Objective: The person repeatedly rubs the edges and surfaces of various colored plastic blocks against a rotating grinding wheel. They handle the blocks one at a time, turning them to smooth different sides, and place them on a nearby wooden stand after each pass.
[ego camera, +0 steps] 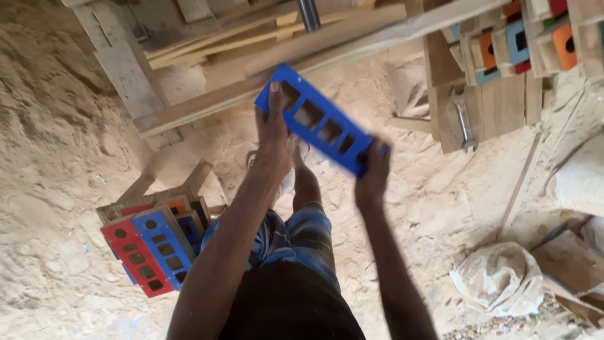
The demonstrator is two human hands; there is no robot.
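Blue-painted wood is held up at arm's length: a long blue panel [318, 123] with a round hole and a row of rectangular cut-outs is gripped between both hands above the sandy floor [56, 145]. The left hand [274, 129] is clamped on the panel's upper end, thumb laid along its face. The right hand [373, 170] is closed around the lower end, fingers wrapped over the edge. The panel is tilted, its upper end towards the stacked wooden planks [264, 56]. At lower left, beside the person's knee, a stack of similar red and blue panels [151, 252] is leaned together on the sand. At upper right, small coloured blocks [516, 41] are set on a wooden surface [497, 107], where a metal spanner [464, 123] is also laid. A filled sack [497, 277] is seen at lower right.
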